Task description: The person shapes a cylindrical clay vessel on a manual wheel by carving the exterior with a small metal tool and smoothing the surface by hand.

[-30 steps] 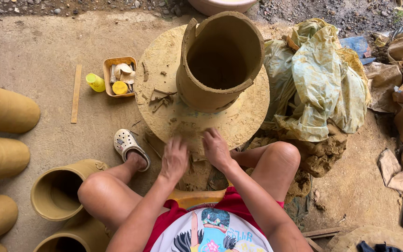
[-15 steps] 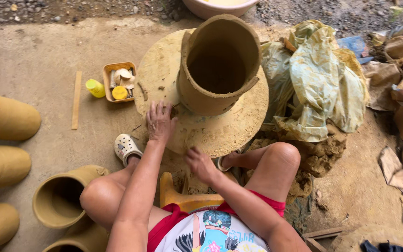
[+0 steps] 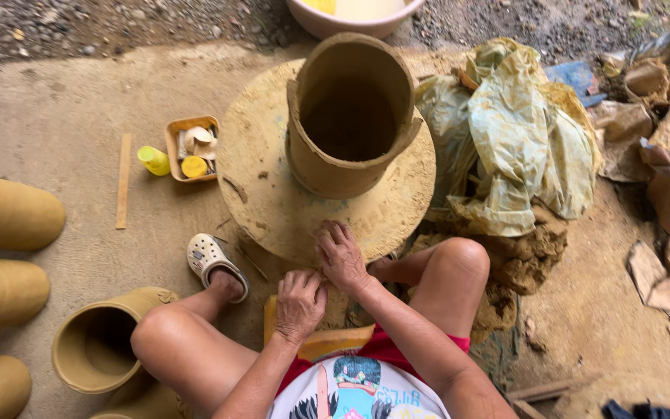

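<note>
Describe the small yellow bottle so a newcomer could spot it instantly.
Start at the round clay-smeared wheel board carrying the tall clay cylinder. Left of the board sits a small orange tray of tools. The yellow bottle lies on the ground against the tray's left side, the brightest yellow item outside it.

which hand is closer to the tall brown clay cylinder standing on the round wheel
Right. The right hand rests on the near edge of the round wheel, just below the tall brown clay cylinder. The left hand is lower, off the wheel's edge, farther away.
</note>
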